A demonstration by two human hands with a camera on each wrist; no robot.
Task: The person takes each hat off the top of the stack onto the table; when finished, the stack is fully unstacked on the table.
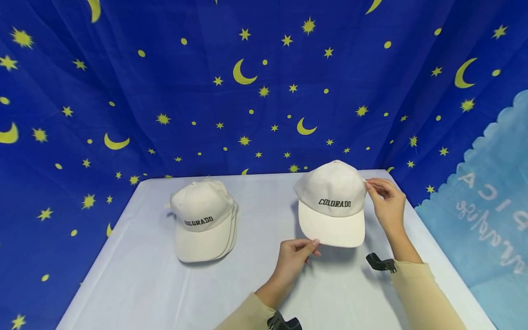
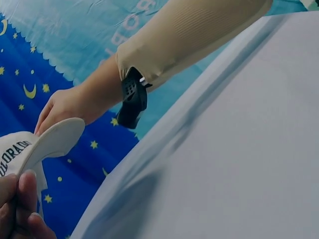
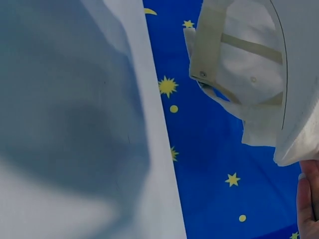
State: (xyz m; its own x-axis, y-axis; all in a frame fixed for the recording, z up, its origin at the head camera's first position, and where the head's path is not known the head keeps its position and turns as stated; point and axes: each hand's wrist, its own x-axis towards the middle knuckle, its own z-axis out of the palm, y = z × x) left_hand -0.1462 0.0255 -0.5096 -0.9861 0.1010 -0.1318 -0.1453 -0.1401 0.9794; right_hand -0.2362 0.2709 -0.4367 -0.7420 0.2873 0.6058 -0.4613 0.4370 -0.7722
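Observation:
A white baseball cap with COLORADO in dark letters faces me, raised over the table, its brim angled down. My left hand pinches the front edge of the brim at its left part, between thumb and fingers. At the cap's right side, my right hand pinches the edge of the crown. The right wrist view shows the inside of the cap with its inner band and back strap. To the left lies a stack of several matching caps, brims towards me, the top one also lettered COLORADO.
The table has a white cover. Behind it hangs a blue cloth with yellow moons and stars, and at the right a light blue cloth with pale lettering. Black wrist mounts stick out from both sleeves.

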